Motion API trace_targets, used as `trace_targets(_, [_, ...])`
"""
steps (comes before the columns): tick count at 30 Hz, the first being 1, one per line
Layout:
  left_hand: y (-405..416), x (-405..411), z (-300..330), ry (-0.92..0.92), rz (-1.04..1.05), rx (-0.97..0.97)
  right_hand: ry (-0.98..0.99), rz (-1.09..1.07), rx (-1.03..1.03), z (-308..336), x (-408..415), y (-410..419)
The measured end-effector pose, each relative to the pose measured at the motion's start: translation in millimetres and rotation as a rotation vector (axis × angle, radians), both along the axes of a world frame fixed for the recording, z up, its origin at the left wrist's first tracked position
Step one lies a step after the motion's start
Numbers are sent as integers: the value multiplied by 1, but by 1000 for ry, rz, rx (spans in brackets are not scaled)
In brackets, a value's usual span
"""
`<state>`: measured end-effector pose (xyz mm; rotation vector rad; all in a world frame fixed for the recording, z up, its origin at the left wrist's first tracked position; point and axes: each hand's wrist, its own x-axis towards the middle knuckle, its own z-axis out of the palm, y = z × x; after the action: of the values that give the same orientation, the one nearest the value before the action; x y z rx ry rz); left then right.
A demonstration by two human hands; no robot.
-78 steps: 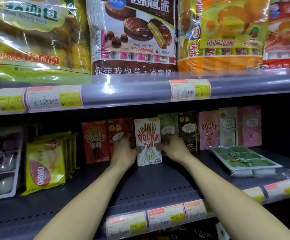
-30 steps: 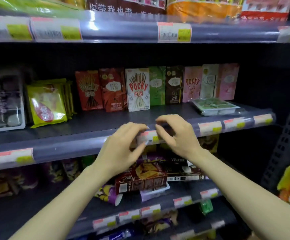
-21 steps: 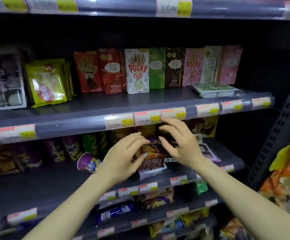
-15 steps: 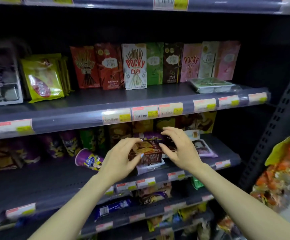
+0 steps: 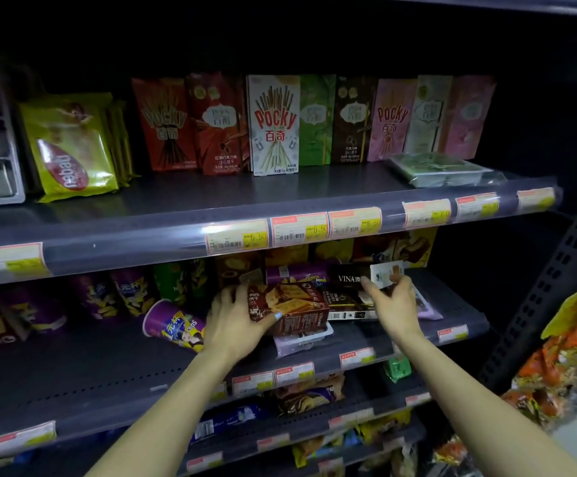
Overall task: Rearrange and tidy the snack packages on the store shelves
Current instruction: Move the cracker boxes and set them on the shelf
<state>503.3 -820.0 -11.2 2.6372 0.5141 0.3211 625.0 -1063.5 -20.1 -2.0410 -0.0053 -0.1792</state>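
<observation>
Both hands on the middle shelf [image 5: 462,315]. L hand [image 5: 235,325] grips the brown biscuit box [image 5: 287,304] from its left end, thumb w/ blue nail on the near face, fingers curled behind. Box lies tilted on top of a pale flat pack [image 5: 300,340], near the shelf's front edge. R hand [image 5: 395,304] pinches the right end of a black VINA box [image 5: 349,294], just right of & touching the brown one; fingers curled on it, a small white tag [image 5: 385,275] at the fingertips. Left of the L hand, a purple cup [image 5: 173,325] lies on its side. Upper shelf [image 5: 183,197]: row of Pocky boxes [image 5: 273,125] upright at the far back, green tray pack [image 5: 442,168] flat on the right, yellow-green bags [image 5: 70,146] on the left
</observation>
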Motion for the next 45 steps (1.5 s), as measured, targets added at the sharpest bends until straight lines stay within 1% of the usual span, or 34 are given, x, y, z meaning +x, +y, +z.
trace_targets(4, [-1,7,-6,56,67,-104,200,-86,223,-3,15,12])
trace_targets(6, [-1,9,-7,42,91,-141,267,-135,273,-3,22,17])
trace_targets(8, [0,11,-7,20,113,-179,321,-172,332,-1,28,21])
trace_targets(10, [1,13,-7,11,133,-217,371,-161,461,2,32,26])
trace_targets(13, [5,15,-7,29,153,-252,381,-170,581,5,34,34])
trace_targets(20, [6,14,-10,27,144,-268,370,-127,572,0,30,36])
trace_targets(25, [6,13,-11,22,146,-263,348,-195,577,6,30,35])
trace_targets(30, [5,11,-13,1,151,-259,338,-202,559,6,31,33])
trace_targets(36, [6,9,-13,-69,162,-264,269,-128,685,-8,15,34])
trace_targets(45, [7,-1,-20,-212,82,-271,246,-25,813,-25,-7,26])
